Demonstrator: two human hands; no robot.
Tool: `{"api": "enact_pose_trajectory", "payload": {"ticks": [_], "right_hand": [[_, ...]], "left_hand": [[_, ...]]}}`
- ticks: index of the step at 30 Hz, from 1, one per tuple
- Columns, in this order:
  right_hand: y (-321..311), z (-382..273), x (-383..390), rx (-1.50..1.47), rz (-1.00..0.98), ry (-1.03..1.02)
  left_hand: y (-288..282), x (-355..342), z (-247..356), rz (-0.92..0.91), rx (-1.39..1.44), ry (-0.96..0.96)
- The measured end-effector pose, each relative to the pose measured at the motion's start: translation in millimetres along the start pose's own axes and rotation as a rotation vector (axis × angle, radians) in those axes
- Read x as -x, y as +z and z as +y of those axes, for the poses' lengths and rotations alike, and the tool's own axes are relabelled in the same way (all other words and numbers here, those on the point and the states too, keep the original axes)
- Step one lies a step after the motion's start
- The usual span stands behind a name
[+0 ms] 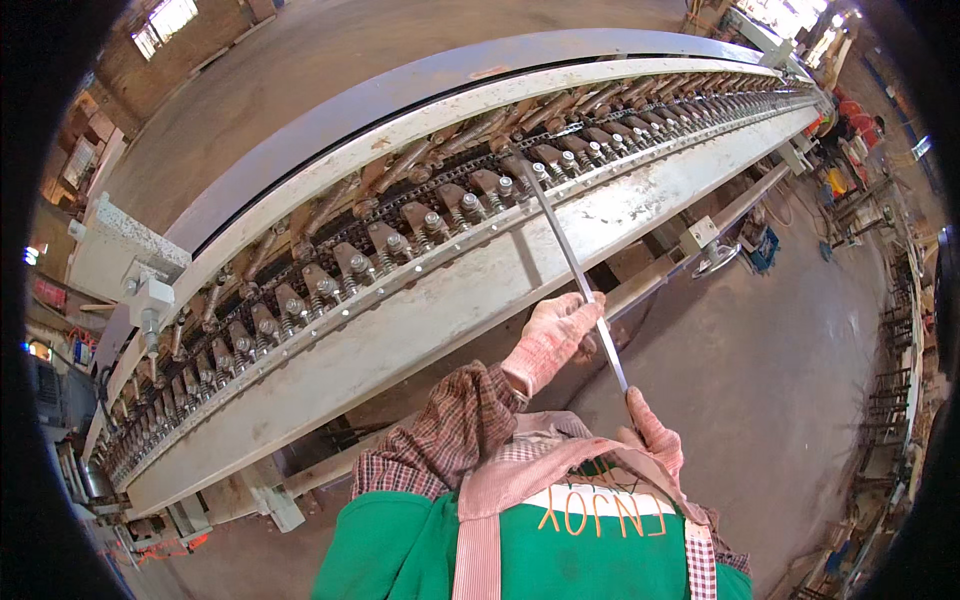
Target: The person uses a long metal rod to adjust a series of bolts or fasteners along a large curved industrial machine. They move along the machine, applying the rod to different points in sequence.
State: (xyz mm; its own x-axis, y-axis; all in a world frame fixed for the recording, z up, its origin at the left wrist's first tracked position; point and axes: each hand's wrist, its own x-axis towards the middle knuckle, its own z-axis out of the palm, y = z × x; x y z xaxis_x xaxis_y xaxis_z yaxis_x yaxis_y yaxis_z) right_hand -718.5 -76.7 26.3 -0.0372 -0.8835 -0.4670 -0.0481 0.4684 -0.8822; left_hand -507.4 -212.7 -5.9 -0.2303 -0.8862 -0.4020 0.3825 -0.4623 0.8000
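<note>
Both of my hands are in pale pink work gloves and hold a long, narrow metal bar [570,258]. My left hand [550,340] grips it part-way along, at the near side of the machine; my right hand [655,440] is closed on its lower end, over my green apron. The bar's far end lies among a long row of metal blocks with bolts and springs [430,222], beside a chain [450,175]. A pale steel beam [660,180] runs along below this row. I cannot tell whether the bar touches the beam.
The long machine crosses my front diagonally, with a grey rail [640,45] along its back and a white bracket [140,255] at the left. A concrete floor [760,380] shows below. At far right stand cluttered racks [890,400] and red objects [855,120], too small to tell.
</note>
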Motion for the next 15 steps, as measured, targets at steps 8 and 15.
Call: {"api": "enact_pose_trajectory", "payload": {"ticks": [8,15], "right_hand": [[-17,-17,-28,0.377,0.011,-0.069],[-31,0,-51,0.257,-0.061,-0.046]], "left_hand": [[16,-24,-12,0.125,0.013,-0.013],[19,-41,-32,0.194,-0.037,0.021]]}}
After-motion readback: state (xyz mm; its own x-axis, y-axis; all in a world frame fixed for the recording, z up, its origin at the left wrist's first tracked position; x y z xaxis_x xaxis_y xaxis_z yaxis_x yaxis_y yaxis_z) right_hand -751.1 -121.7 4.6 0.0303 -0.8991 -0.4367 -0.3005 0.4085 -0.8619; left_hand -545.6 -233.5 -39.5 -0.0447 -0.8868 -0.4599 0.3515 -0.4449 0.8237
